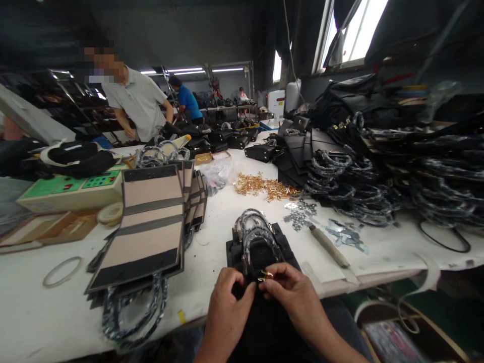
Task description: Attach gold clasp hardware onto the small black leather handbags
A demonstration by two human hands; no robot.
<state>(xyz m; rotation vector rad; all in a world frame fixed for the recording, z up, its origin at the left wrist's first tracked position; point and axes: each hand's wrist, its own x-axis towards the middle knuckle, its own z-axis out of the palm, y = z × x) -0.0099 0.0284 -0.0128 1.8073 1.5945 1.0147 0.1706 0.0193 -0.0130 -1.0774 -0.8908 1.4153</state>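
Observation:
My right hand (289, 290) pinches a small gold-coloured metal fitting (265, 276) between thumb and fingertips, just above the near edge of a black bag panel (233, 252). At the left side of that edge, my left hand (230, 300) grips the panel, its thumb pointing toward the fitting. Handles wrapped in clear plastic (260, 234) lie looped on top of the black panels at the table's front edge. What is under my left fingers is partly hidden.
A heap of gold fittings (260, 185) lies farther back, near flat silver plates (300, 214) and a grey-brown handled tool (328, 246). Stacked beige-lined panels (151, 201) stand left, wrapped-handle black pieces (340, 176) right. Beyond the table, a person in a light shirt (134, 103) stands.

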